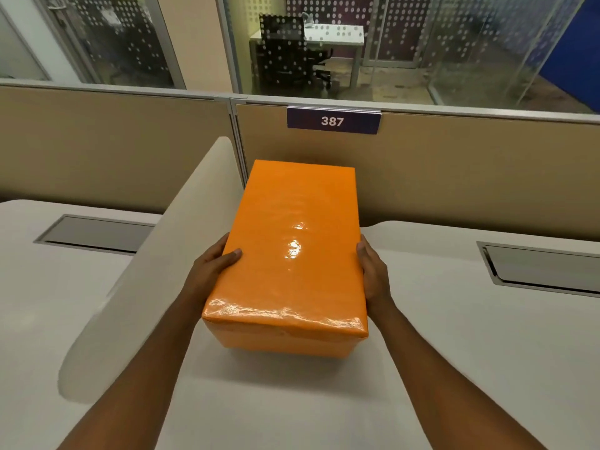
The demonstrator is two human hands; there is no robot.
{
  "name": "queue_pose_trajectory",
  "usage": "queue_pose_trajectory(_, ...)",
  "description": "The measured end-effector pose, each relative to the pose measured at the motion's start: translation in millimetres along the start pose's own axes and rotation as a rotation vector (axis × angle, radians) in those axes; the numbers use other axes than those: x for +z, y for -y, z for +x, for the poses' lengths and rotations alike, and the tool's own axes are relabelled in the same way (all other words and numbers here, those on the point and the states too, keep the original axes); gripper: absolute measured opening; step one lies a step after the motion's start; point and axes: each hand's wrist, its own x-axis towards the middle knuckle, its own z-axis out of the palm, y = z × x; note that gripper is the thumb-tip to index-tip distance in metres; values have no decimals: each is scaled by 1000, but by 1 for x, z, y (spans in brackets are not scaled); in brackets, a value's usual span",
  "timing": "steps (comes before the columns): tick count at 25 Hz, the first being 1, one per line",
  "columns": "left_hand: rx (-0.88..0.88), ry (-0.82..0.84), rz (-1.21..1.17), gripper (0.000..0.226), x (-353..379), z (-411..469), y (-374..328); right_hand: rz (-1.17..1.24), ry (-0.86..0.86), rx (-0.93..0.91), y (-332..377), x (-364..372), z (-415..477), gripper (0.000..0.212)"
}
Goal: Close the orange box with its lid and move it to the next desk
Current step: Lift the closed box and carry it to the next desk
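Observation:
The orange box [289, 254] is wrapped in glossy paper and its lid sits flat on top, closing it. I hold it lengthwise in front of me, a little above the white desk [454, 352], with a shadow under its near end. My left hand [211, 271] grips its left side, thumb on the lid. My right hand [373, 274] presses against its right side.
A low beige divider [156, 261] runs diagonally between this desk and the desk on the left [39, 303]. Each desk has a grey cable hatch [94, 233] [545, 267]. A tan partition with a sign reading 387 [332, 121] stands behind.

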Motion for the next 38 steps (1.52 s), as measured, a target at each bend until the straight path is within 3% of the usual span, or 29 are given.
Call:
queue_pose_trajectory(9,-12,-50,2,49,-26,39,7,-33,3,-33,-10,29,42,50)
queue_pose_trajectory(15,7,-60,182,49,-37,46,8,-53,-28,9,-25,38,46,55)
queue_pose_trajectory(18,91,-65,389,49,-38,49,6,-116,-49,14,-28,41,48,58)
queue_pose_trajectory(22,204,-215,719,55,-29,49,0,-182,-94,30,-29,49,50,60)
queue_pose_trajectory(28,390,-355,1155,36,-14,36,-13,-367,-63,69,-21,57,53,63)
queue_pose_trajectory(33,387,-300,1103,32,33,1,-12,-521,-2,115,-3,60,45,74)
queue_pose_trajectory(38,521,-264,1022,31,91,-53,9,-490,-179,111,6,20,24,72)
